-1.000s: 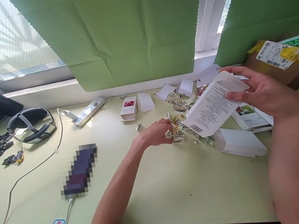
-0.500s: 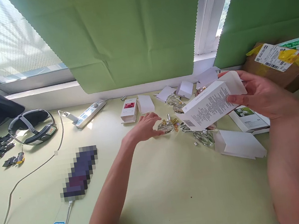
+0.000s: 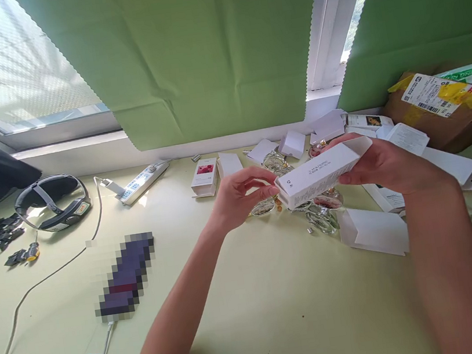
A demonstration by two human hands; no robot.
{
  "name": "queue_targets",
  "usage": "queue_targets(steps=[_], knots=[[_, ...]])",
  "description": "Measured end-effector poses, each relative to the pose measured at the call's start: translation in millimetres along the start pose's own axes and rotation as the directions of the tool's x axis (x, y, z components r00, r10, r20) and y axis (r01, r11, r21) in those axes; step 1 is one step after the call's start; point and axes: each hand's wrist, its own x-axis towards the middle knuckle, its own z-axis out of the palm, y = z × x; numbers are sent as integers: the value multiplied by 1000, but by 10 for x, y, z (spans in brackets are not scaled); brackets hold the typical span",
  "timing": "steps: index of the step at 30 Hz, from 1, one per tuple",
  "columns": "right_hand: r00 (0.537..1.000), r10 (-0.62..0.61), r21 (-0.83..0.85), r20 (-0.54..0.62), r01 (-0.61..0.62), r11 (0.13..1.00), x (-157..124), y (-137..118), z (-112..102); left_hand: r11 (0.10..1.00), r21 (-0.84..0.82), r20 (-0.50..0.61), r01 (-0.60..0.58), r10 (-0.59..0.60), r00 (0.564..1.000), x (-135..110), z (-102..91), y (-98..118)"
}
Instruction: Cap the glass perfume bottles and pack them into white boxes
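1. Since the frame half a second ago, our left hand (image 3: 239, 197) has lifted off the table (image 3: 280, 305) and come up to the white carton (image 3: 321, 172). Our right hand (image 3: 381, 165) has turned the carton from a slant to nearly level.
2. Our right hand wraps the carton's right end, fingers over the top and thumb beneath. Our left hand pinches narrowly on the left end, thumb pressed to the end face.
3. Between both hands, the carton hangs in the air over the far middle of the table.
4. Directly below it lie round clear bottles (image 3: 321, 217) with gold caps. They are probably glass perfume bottles, but they are small and the carton partly hides them.
5. A flattened white box (image 3: 375, 230) lies just right of the bottles, near our right forearm. A small box with a red picture (image 3: 204, 177) stands beyond our left hand.
6. A brown cardboard parcel (image 3: 442, 113) with a shipping label sits far right.
7. Well to the left are a white power strip (image 3: 142, 178), a black head strap (image 3: 52, 201) and a white cable (image 3: 35, 281).
8. The carton is smooth matte card, long and rectangular, with fine print on its side. The table is pale yellow and glossy, and the green blind (image 3: 209, 52) behind hangs creased with a zigzag edge.
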Motion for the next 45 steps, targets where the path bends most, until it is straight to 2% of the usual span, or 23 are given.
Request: queue_targets(steps=[11,19,24,31,38,45], knots=[[993,-77,15,-87,79,997,51,-13,40,998,-30,12,-50,50,999,-17,48,73],[984,-68,-2,-162,68,998,108,54,29,998,-11,-53,-62,61,997,-52,96,94],[987,-107,32,-118,111,993,109,11,72,993,-14,-60,-119,118,991,-51,119,108],[989,-118,57,-93,124,991,119,4,105,997,5,-57,-76,77,995,-68,127,154],[993,-109,63,-53,112,992,130,16,126,996,-44,-2,-84,84,996,-72,110,173],[993,-81,3,-90,82,997,150,35,132,988,-53,53,-144,147,988,-93,133,219]])
